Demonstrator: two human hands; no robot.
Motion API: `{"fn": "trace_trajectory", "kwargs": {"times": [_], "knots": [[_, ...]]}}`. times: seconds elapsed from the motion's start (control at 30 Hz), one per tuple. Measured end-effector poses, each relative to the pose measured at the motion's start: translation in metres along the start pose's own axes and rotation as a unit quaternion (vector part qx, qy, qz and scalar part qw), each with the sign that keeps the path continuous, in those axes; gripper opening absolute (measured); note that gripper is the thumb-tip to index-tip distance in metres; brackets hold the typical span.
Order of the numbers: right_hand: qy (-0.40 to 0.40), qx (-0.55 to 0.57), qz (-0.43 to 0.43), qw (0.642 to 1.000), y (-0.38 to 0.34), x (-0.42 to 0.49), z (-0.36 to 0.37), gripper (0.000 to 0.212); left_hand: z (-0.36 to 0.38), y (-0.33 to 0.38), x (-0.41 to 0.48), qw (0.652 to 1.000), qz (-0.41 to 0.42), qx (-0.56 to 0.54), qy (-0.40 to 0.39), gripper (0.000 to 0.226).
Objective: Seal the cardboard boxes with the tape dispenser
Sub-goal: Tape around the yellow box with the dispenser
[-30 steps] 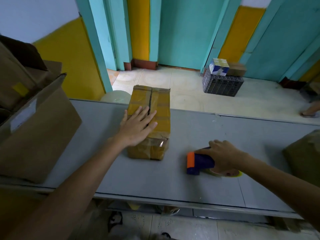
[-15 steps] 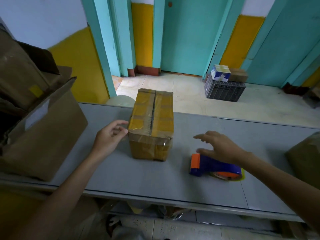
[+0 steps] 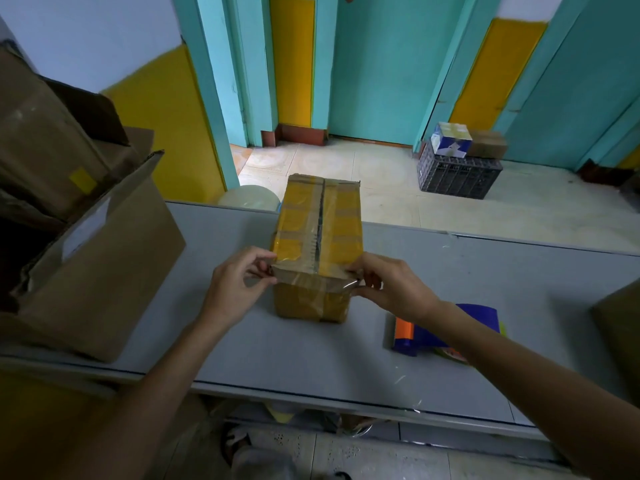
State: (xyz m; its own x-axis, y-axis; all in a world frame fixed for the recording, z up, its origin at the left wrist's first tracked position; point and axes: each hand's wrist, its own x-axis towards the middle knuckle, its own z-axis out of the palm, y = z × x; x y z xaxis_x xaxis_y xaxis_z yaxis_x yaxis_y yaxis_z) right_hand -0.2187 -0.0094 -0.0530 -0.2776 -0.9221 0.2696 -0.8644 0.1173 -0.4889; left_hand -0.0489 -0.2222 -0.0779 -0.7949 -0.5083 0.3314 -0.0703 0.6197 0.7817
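Right hand [image 3: 388, 289] has let go of the tape dispenser [image 3: 415, 336] and the left hand [image 3: 239, 285] has shifted. Each now pinches a near top corner of the cardboard box [image 3: 318, 220], fingers curled, left on left, right on right. Box sits mid-worktop [image 3: 311, 358], toward the far edge. Dispenser lies right of it near the front edge, partly behind the right forearm. Open carton [image 3: 104, 271] at the left end.
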Motion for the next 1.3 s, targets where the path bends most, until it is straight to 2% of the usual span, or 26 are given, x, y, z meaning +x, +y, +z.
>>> {"fn": "trace_trajectory", "kwargs": {"times": [0.1, 0.2, 0.33, 0.43, 0.6, 0.67, 0.83, 0.97, 1.07, 1.2, 1.3], "knots": [[0.005, 0.037, 0.031, 0.999, 0.003, -0.002, 0.003, 0.036, 0.004, -0.004, -0.002, 0.997, 0.052, 0.054, 0.025, 0.038], [-0.026, 0.063, 0.032, 0.997, 0.007, -0.005, -0.006, 0.042, 0.004, -0.009, -0.004, 0.997, 0.059, 0.045, 0.021, 0.039], [-0.031, -0.029, -0.032, 0.999, 0.008, 0.0, -0.009, 0.033, 0.001, -0.008, -0.004, 0.999, 0.038, 0.016, 0.002, 0.037], [-0.012, -0.102, -0.067, 0.992, 0.007, 0.004, -0.006, 0.024, -0.003, -0.003, -0.004, 0.999, 0.012, -0.028, -0.017, 0.025], [0.025, -0.089, -0.046, 0.995, 0.005, 0.005, 0.001, 0.018, 0.001, -0.001, -0.002, 0.999, -0.01, -0.05, -0.002, 0.015], [0.031, -0.054, -0.015, 0.998, 0.004, 0.003, 0.002, 0.018, 0.002, -0.004, -0.002, 0.999, -0.002, -0.044, 0.004, 0.023], [-0.028, 0.107, 0.091, 0.99, 0.0, 0.004, -0.005, 0.034, 0.007, -0.009, -0.003, 0.999, 0.04, 0.019, 0.022, 0.033], [0.052, 0.03, 0.054, 0.997, -0.004, 0.002, 0.011, 0.031, 0.012, -0.009, -0.001, 0.993, 0.07, 0.089, 0.042, 0.034], [0.067, -0.017, 0.043, 0.997, -0.003, 0.001, 0.018, 0.028, 0.012, -0.011, -0.002, 0.99, 0.083, 0.103, 0.038, 0.035], [0.024, -0.007, 0.058, 0.998, -0.005, 0.0, 0.015, 0.051, 0.009, -0.007, -0.006, 0.993, 0.072, 0.096, 0.012, 0.053], [0.078, 0.0, 0.117, 0.99, -0.015, 0.004, 0.022, 0.057, 0.014, -0.001, -0.005, 0.997, 0.042, 0.052, 0.044, 0.061]]}}
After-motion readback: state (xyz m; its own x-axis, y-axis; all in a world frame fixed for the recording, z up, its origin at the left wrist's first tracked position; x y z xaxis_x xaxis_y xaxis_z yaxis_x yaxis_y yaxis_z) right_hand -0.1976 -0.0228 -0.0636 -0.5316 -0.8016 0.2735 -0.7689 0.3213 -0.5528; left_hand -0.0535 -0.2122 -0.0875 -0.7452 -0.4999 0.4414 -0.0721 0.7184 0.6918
